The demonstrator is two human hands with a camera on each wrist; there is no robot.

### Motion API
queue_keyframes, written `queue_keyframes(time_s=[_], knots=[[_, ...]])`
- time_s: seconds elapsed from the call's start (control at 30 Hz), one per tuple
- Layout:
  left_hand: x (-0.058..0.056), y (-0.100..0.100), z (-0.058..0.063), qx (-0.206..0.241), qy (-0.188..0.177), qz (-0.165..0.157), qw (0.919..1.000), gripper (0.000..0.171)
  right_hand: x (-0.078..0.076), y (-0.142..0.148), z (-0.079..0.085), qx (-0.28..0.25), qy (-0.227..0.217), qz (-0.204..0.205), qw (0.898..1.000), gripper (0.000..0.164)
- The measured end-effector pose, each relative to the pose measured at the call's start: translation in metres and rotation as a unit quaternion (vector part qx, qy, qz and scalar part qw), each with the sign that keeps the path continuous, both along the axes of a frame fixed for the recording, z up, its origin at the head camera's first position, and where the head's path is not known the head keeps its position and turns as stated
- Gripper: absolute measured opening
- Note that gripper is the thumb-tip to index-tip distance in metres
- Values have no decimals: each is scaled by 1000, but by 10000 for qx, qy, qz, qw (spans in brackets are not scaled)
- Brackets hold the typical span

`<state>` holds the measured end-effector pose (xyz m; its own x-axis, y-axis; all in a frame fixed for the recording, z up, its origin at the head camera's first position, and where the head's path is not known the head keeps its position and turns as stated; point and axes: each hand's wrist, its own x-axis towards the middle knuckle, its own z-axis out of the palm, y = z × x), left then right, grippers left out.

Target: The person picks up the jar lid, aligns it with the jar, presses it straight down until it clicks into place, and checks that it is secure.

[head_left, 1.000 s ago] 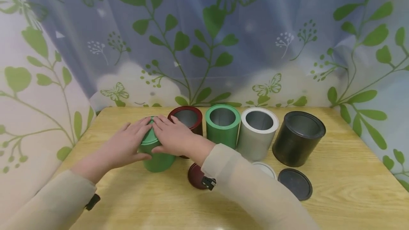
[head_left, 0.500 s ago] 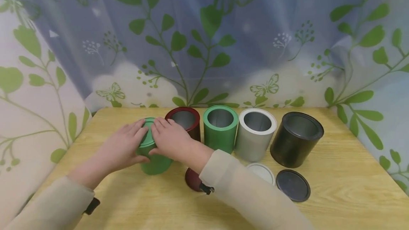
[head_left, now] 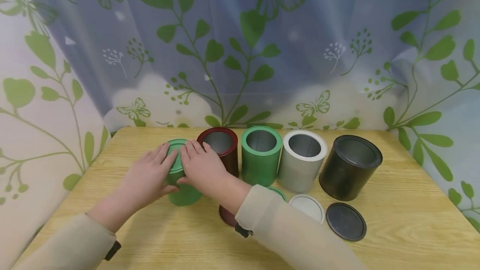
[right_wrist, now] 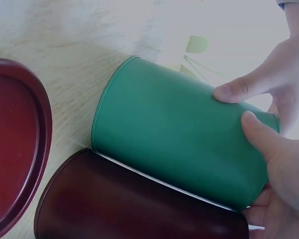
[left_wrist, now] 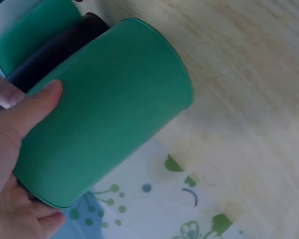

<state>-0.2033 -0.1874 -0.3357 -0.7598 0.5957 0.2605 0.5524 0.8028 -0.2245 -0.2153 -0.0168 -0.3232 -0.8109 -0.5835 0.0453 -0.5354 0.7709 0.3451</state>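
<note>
A green can (head_left: 185,196) stands upright at the left of the row, with a green lid (head_left: 179,164) on its top. My left hand (head_left: 146,175) lies over the lid's left side, fingers extended and thumb along the can's side. From the right, my right hand (head_left: 206,169) rests flat fingers on the same lid, its thumb also on the can wall. In the left wrist view the left thumb (left_wrist: 37,107) touches the green side. The right wrist view has both thumbs on the upper wall, close to each other. Much of the lid is hidden under the hands.
To the right stand open cans: dark red (head_left: 228,163), green (head_left: 261,168), white (head_left: 300,174) and black (head_left: 346,178). Before them lie a dark red lid (head_left: 226,216), a partly covered green lid (head_left: 279,193), a white lid (head_left: 307,207) and a black lid (head_left: 346,221). A patterned curtain (head_left: 225,107) hangs behind.
Both hands stay on the lidded green can, with the fingers slightly farther apart. The right forearm has dropped a little, and the loose green lid's edge now shows behind the sleeve.
</note>
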Motion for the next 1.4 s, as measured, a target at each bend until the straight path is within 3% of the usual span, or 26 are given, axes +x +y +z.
queue_keyframes(time_s=[0.17,0.37,0.57,0.93,1.13,1.3,1.4], knots=[[-3,-1,-3,263,11,-132,9996,93,1,2,2,95,255,240,9993,81],[0,3,-2,113,208,-77,9997,91,-3,5,3,185,262,411,9986,77],[8,5,-4,144,708,111,9973,88,-4,6,-1,20,183,343,9992,78],[7,-5,-7,533,1002,-235,9933,88,3,-2,-5,-219,300,140,9992,79],[5,-7,-9,441,1154,-379,9916,87,4,0,-1,-290,59,95,9995,75],[4,-10,-9,433,1193,-265,9916,88,2,0,3,-583,-392,49,9975,72],[4,-10,-10,465,1204,-278,9913,88,4,0,1,-550,-379,-37,9978,66]])
